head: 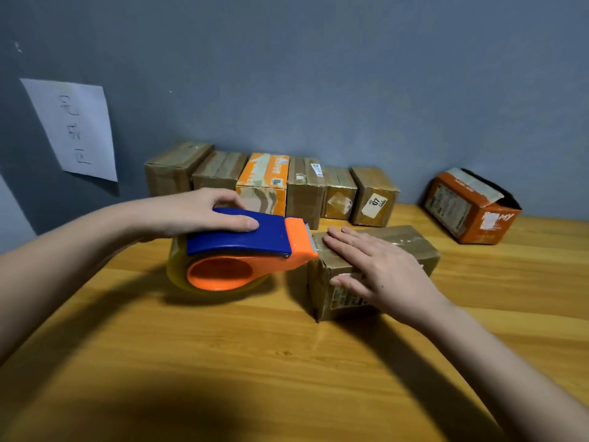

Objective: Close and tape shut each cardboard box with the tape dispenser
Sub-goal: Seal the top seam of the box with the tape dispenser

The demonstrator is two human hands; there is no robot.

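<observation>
A small brown cardboard box point(411, 247) lies in the middle of the wooden table point(255, 362), flaps closed, with clear tape along its top. My right hand point(379, 269) presses flat on its top with straight fingers. My left hand point(204, 212) grips the blue handle of an orange and blue tape dispenser point(242, 250). The dispenser's serrated blade end touches the box's left top edge. A roll of clear tape sits in the dispenser.
Several closed boxes point(271, 183) stand in a row against the grey wall. An orange box point(468, 208) with an open flap lies on its side at the far right. A handwritten paper sheet point(73, 129) hangs on the wall at left.
</observation>
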